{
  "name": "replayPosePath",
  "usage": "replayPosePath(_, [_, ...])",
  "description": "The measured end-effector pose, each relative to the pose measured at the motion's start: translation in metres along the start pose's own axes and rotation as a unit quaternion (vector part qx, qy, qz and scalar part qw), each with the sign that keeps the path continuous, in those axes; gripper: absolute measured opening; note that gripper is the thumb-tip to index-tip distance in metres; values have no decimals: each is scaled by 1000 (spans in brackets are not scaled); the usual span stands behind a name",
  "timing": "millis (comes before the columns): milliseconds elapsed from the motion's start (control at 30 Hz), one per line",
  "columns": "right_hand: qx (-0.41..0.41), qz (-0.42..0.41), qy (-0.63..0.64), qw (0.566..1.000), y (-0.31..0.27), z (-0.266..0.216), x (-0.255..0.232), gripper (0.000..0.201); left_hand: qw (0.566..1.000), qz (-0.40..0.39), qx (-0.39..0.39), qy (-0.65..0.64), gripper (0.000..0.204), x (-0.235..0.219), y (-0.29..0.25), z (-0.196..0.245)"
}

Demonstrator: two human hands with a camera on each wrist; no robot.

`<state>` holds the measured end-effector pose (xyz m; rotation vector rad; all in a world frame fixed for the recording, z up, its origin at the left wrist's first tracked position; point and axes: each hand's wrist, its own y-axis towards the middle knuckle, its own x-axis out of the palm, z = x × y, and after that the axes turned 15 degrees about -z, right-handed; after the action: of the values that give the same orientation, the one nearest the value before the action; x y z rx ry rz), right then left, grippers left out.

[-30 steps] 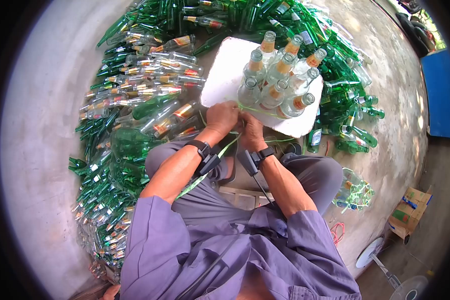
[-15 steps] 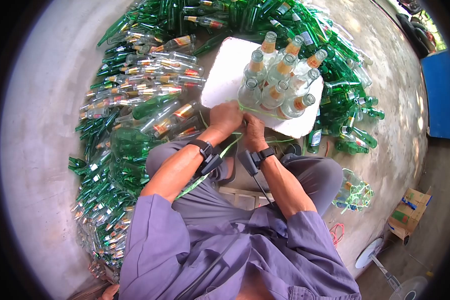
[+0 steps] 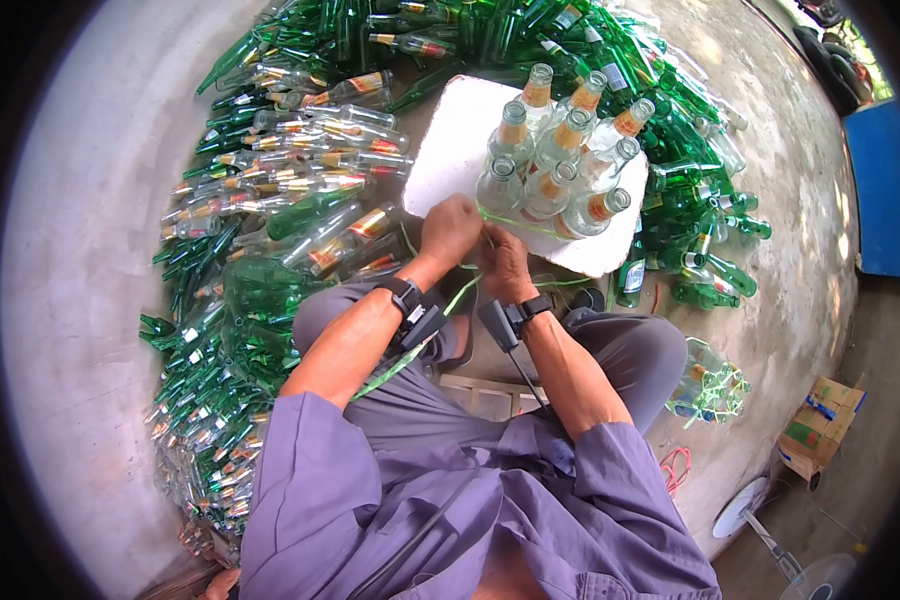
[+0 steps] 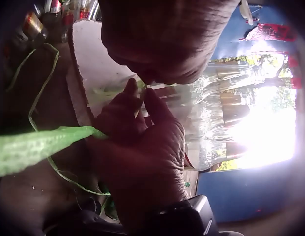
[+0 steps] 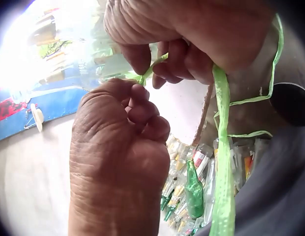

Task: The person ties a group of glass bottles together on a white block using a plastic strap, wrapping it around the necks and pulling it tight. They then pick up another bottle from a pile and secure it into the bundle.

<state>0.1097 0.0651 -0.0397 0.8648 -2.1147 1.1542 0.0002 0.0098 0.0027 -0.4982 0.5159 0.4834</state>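
Note:
In the head view, a white board (image 3: pixel 442 135) bears several clear glass bottles (image 3: pixel 553 185) standing close together. A green plastic strip (image 3: pixel 515 221) runs round the front of their bases. At the board's near edge, my left hand (image 3: pixel 450 230) is curled and pinches the strip, as the right wrist view also shows. Close beside it my right hand (image 3: pixel 507 268) pinches the strip between thumb and fingers. From the right hand a long green tail (image 5: pixel 222 132) hangs down in the right wrist view. The fingers hide the spot where the strands meet.
Piles of loose clear bottles (image 3: pixel 310 160) and green bottles (image 3: pixel 685 200) lie round the board. A strip-bound bundle of bottles (image 3: pixel 710 385) is on the floor at right. Farther right are a cardboard box (image 3: pixel 820 420) and a fan (image 3: pixel 740 505).
My left hand has shifted slightly to the right and forward, its fist a little more turned. The right hand has eased slightly back. The bottles have not moved.

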Motion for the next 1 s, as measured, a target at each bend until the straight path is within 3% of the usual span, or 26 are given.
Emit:
replayPosePath(100, [19, 20, -16, 999, -4, -2, 2, 6, 1000, -2, -8, 0, 27, -1, 10, -4])
replayPosePath(200, [25, -48, -63, 997, -4, -1, -15, 9, 999, 33, -5, -3, 28, 2, 20, -12])
replayPosePath(367, [34, 35, -126, 991, -13, -3, -20, 15, 995, 56, 25, -79, 26, 7, 38, -29])
replayPosePath(600, [19, 58, -245, 968, 5, 8, -44, 21, 993, 56, 16, -101, 20, 5, 40, -26])
replayPosePath(667, [15, 58, -236, 970, 4, 10, -41, 20, 975, 2, 3, -224, 12, 5, 35, -26])
replayPosePath(767, [23, 55, -204, 977, -6, 5, -36, 19, 945, -33, -7, -326, 16, 6, 27, -26])
replayPosePath(867, [34, 62, -172, 982, -12, 1, -24, 17, 927, -54, -40, -368, 19, 2, 16, -14])
replayPosePath(1000, [35, 61, -167, 983, -18, -1, -18, 15, 944, -70, -44, -318, 11, 1, 15, -12])
